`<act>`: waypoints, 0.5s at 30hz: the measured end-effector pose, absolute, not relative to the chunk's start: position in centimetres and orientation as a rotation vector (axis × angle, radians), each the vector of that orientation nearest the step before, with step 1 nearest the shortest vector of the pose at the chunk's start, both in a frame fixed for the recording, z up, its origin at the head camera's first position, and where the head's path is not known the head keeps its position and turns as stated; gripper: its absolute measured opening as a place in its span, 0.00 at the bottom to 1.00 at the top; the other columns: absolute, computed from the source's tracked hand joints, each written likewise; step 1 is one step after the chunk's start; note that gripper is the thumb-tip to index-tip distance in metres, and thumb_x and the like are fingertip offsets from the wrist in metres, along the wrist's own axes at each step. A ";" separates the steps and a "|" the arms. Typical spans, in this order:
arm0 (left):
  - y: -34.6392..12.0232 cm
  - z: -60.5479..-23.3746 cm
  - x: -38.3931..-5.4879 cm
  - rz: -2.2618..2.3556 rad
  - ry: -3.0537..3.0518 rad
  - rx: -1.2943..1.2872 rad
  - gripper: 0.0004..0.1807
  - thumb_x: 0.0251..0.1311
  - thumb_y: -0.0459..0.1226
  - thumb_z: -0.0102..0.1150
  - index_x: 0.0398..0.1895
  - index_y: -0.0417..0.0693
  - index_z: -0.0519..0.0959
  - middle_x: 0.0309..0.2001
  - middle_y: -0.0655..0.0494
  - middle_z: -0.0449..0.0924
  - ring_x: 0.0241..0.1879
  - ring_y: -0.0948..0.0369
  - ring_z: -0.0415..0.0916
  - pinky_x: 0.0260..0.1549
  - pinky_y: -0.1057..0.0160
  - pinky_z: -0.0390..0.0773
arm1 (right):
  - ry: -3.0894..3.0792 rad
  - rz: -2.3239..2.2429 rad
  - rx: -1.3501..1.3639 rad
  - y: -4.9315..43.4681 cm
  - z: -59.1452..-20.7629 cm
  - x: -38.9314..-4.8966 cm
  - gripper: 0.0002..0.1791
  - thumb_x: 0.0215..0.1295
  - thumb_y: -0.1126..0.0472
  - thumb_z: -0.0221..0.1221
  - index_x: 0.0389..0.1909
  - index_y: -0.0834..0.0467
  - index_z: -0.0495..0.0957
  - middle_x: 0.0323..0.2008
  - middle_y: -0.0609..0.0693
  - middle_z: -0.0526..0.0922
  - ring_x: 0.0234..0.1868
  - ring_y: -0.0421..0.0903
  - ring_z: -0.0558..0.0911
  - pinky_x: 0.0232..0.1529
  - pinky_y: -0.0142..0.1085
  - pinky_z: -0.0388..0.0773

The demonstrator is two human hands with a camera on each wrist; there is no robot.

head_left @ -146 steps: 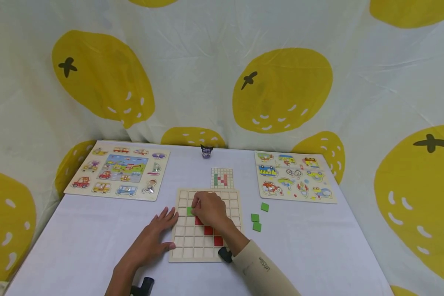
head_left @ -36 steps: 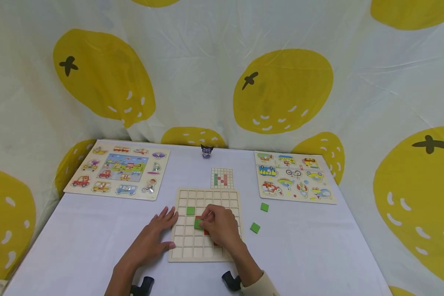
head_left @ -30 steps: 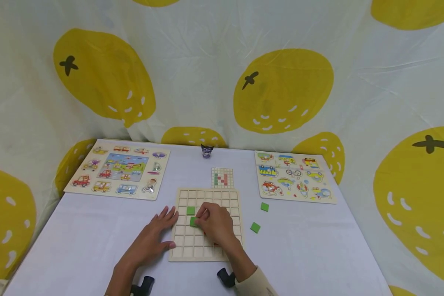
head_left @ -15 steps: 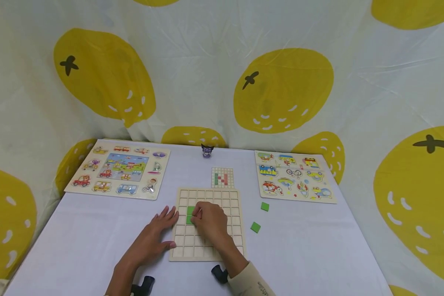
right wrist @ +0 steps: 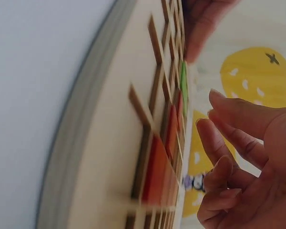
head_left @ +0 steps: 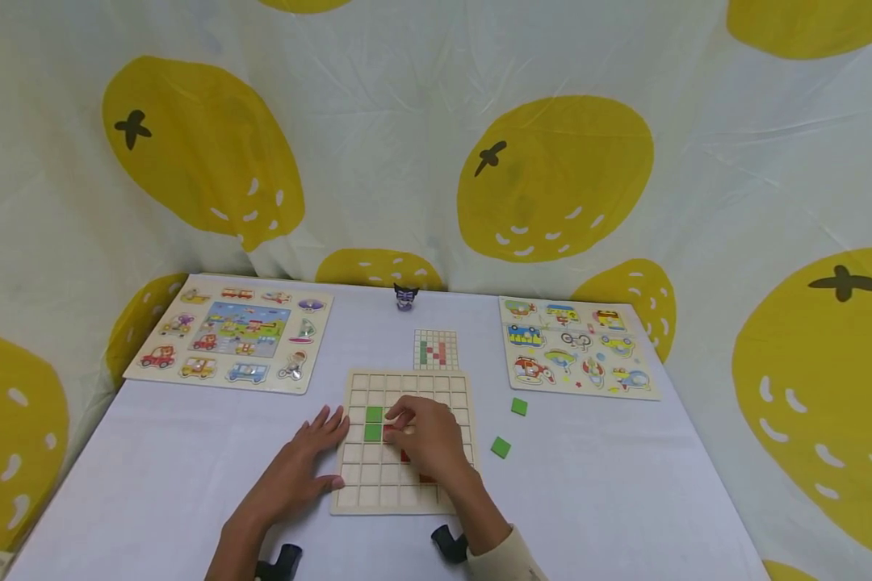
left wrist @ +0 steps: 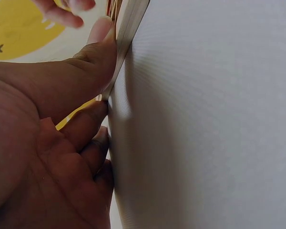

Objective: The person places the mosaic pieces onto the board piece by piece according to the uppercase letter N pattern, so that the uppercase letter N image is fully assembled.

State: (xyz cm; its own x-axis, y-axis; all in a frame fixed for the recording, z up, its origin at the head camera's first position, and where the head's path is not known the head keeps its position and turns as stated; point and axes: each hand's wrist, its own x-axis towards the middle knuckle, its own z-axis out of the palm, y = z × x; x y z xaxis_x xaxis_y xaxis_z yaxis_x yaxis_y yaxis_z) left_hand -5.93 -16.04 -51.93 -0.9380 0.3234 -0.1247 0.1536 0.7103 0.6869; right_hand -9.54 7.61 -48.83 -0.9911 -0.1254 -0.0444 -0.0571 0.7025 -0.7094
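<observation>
A wooden grid board (head_left: 363,488) lies flat on the white table. Two green square tiles sit one below the other in its cells, the upper tile (head_left: 374,414) and the lower tile (head_left: 373,433). Red tiles (head_left: 405,456) run diagonally down to the right, partly hidden under my right hand (head_left: 429,440). That hand hovers over the board, its fingers loosely bent and holding nothing; the right wrist view shows a gap between thumb and fingertips. My left hand (head_left: 308,456) rests spread along the board's left edge, with the thumb (left wrist: 102,43) touching its side.
Two loose green tiles (head_left: 500,447) lie right of the board. Behind it is a small pattern card (head_left: 436,350) with a green and red design. A vehicle puzzle (head_left: 228,335) stands back left, another puzzle (head_left: 580,349) back right, and a small purple figurine (head_left: 405,297) at the back.
My right hand took one of the three loose green tiles, set it in the cell below the first green tile, let go and drew back rightward. My left hand stayed put.
</observation>
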 end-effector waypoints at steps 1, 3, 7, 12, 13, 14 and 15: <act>-16.0 -51.9 -5.9 1.045 2.681 0.376 0.51 0.53 0.37 0.80 0.81 0.49 0.66 0.85 0.52 0.56 0.87 0.47 0.44 0.85 0.40 0.46 | 2.810 -1.183 -0.131 8.0 -48.7 -9.4 0.10 0.59 0.57 0.77 0.40 0.47 0.89 0.28 0.38 0.84 0.33 0.40 0.79 0.30 0.32 0.73; -16.0 -52.0 -5.9 1.035 2.682 0.372 0.51 0.52 0.37 0.81 0.81 0.49 0.66 0.85 0.52 0.56 0.87 0.47 0.44 0.85 0.41 0.45 | 2.792 -1.209 -0.072 9.0 -48.5 -9.1 0.10 0.60 0.57 0.77 0.42 0.47 0.89 0.30 0.38 0.84 0.33 0.41 0.78 0.28 0.32 0.74; -16.0 -52.0 -5.9 1.030 2.686 0.369 0.52 0.51 0.37 0.81 0.81 0.49 0.66 0.85 0.53 0.56 0.87 0.48 0.44 0.85 0.41 0.45 | 2.773 -1.274 0.008 11.1 -48.3 -8.5 0.11 0.60 0.59 0.76 0.43 0.48 0.89 0.32 0.41 0.84 0.30 0.43 0.75 0.24 0.31 0.72; -16.0 -52.0 -5.9 1.033 2.689 0.377 0.52 0.51 0.37 0.81 0.81 0.49 0.65 0.85 0.53 0.55 0.87 0.48 0.44 0.85 0.40 0.45 | 2.843 -1.230 0.082 14.0 -48.2 -8.0 0.13 0.58 0.61 0.77 0.44 0.47 0.89 0.32 0.41 0.85 0.33 0.43 0.74 0.29 0.32 0.70; -16.0 -52.0 -5.9 1.031 2.689 0.377 0.52 0.52 0.37 0.81 0.81 0.49 0.65 0.85 0.53 0.55 0.87 0.48 0.44 0.85 0.40 0.44 | 2.853 -1.214 0.110 14.6 -48.2 -7.9 0.14 0.58 0.61 0.78 0.44 0.47 0.89 0.32 0.41 0.85 0.33 0.43 0.74 0.31 0.33 0.70; -16.0 -52.0 -5.9 1.027 2.690 0.379 0.52 0.52 0.38 0.81 0.81 0.49 0.65 0.85 0.53 0.55 0.87 0.47 0.44 0.85 0.40 0.44 | 2.865 -1.204 0.130 15.1 -48.1 -7.8 0.14 0.58 0.61 0.77 0.44 0.47 0.89 0.32 0.41 0.85 0.33 0.43 0.74 0.31 0.33 0.70; -16.0 -52.0 -6.0 1.025 2.692 0.379 0.52 0.52 0.38 0.81 0.81 0.49 0.65 0.85 0.53 0.55 0.87 0.47 0.44 0.85 0.40 0.45 | 2.873 -1.200 0.153 15.7 -48.1 -7.7 0.14 0.58 0.62 0.77 0.44 0.47 0.89 0.32 0.41 0.86 0.33 0.44 0.74 0.32 0.33 0.70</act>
